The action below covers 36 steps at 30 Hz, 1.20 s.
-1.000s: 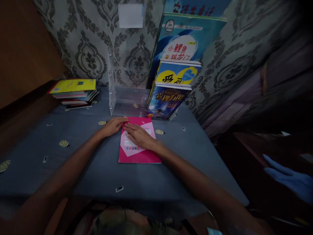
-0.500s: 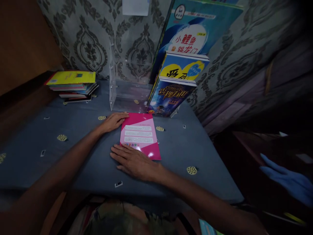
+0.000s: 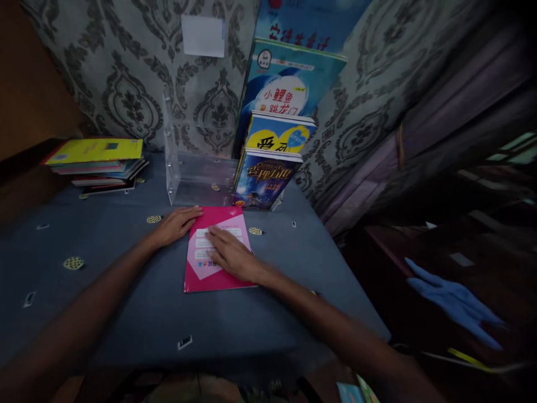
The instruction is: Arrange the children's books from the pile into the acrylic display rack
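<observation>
A pink book (image 3: 218, 280) lies flat on the blue-grey tablecloth, its printed cover facing up. My left hand (image 3: 176, 225) rests at the book's upper left corner, fingertips on the cover's edge. Across the middle right of the cover lies my right hand (image 3: 232, 256), fingers stretched out and slightly blurred, hiding part of the text. Just behind the book stands a clear acrylic rack (image 3: 197, 193). Its right side holds upright books in tiers, with a dark blue book (image 3: 266, 182) at the front and a yellow-and-blue book (image 3: 279, 134) behind it.
A stack of books topped by a yellow one (image 3: 100, 150) sits at the table's back left. Higher in the rack stands a teal book (image 3: 289, 84). Patterned wallpaper (image 3: 130, 101) backs the table. Off to the right lies a blue glove (image 3: 455, 299), beyond the table edge.
My right hand has moved from the book's lower left up onto the middle of its cover, uncovering the lower left corner. The camera view has shifted, so the scene sits lower and further left.
</observation>
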Tool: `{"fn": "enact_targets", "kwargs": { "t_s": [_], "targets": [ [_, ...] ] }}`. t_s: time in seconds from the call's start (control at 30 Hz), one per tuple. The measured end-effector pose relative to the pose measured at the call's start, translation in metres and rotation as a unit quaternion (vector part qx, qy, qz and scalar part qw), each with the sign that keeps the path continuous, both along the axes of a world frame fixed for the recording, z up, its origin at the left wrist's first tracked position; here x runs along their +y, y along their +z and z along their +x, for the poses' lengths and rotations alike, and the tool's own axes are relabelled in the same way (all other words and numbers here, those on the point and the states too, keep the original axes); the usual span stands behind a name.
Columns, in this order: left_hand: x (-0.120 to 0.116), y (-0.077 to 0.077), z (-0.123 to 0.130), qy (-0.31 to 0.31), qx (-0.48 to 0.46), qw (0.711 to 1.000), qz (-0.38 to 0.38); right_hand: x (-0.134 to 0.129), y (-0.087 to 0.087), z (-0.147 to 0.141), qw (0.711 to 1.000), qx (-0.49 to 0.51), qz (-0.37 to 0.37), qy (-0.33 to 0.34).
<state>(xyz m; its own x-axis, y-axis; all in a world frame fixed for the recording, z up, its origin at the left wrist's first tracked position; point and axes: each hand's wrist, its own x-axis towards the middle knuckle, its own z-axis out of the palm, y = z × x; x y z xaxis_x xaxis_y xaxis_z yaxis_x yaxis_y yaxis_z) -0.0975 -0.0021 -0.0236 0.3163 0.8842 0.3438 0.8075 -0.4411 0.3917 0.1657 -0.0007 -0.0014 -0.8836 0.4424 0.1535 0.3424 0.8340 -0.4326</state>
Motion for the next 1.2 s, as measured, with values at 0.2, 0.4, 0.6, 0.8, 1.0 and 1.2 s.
{"fn": "enact_targets", "kwargs": {
  "t_s": [0.2,0.4,0.6,0.8,1.0,1.2],
  "targets": [
    [-0.001,0.004,0.001,-0.001,0.017,1.0,-0.012,0.064,-0.014,-0.005,0.995,0.0,0.026,-0.1],
    [-0.001,0.004,0.002,0.007,0.021,1.0,-0.006,0.082,-0.024,0.023,0.986,0.056,0.028,-0.154],
    [-0.007,0.008,0.006,0.027,0.057,0.997,-0.041,0.08,-0.027,0.031,0.983,0.067,0.028,-0.169],
    [-0.023,0.02,0.017,0.037,0.154,0.982,-0.104,0.077,-0.023,0.028,0.982,0.038,0.038,-0.179],
    [-0.033,0.029,0.034,-0.032,0.228,0.966,-0.12,0.074,-0.021,0.028,0.981,0.02,0.031,-0.19],
    [-0.048,0.029,0.062,-0.098,0.255,0.958,-0.09,0.073,-0.02,0.026,0.98,0.019,0.033,-0.195]
  ]
}}
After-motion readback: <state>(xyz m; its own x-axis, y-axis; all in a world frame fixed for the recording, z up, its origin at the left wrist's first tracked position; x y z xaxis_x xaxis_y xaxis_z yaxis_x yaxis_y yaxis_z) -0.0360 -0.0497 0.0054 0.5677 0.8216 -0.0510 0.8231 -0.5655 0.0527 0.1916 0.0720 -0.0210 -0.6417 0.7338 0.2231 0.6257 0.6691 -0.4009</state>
